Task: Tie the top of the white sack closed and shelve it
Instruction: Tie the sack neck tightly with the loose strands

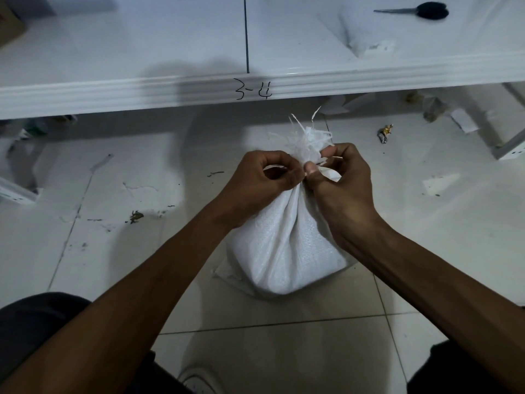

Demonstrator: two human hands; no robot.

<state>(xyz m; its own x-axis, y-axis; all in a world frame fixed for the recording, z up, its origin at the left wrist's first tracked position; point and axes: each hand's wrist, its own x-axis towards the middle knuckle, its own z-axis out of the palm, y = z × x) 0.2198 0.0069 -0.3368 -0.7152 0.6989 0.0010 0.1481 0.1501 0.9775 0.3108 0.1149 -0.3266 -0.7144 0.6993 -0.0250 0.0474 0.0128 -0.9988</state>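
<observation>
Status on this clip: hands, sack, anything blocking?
Left hand, right hand pinching gathered neck. White sack on floor, not yet shelved. Scissors on shelf, far right.

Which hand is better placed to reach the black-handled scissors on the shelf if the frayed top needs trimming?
Right, probably. The right hand pinches the sack neck on the side nearer the scissors, far right on the shelf; the left hand could hold the neck.

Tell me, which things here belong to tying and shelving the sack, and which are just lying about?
Part of the job: white sack, its frayed top, left hand and right hand pinching the neck, white shelf marked 3-4.
Just lying about: black-handled scissors on the shelf, crumpled wrapper and paper scrap on the floor.
</observation>
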